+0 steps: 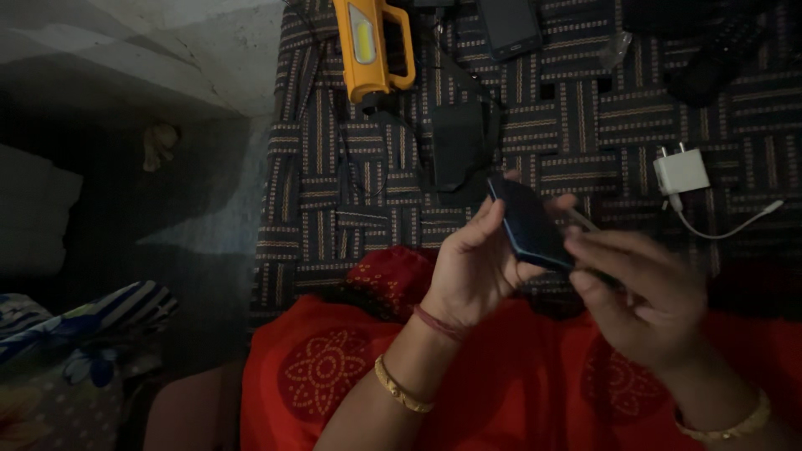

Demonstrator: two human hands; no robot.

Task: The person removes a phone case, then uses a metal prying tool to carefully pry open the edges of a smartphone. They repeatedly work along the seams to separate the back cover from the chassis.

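- The dark striped woven cloth fills the upper right of the frame; no containers show.
- My left hand cradles a slim dark-blue phone at centre, fingers curled round its edges.
- It looks stiff, light, slippery and breakable; I'd hold the long edges.
- My right hand has its fingers half-bent, fingertips at the phone's lower corner.

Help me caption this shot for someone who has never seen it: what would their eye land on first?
First the two hands at centre: the left hand holds a dark blue phone tilted on edge, and the right hand touches its lower end. Next, the yellow torch lying at the top on the striped cloth. A white charger with its cable lies to the right.
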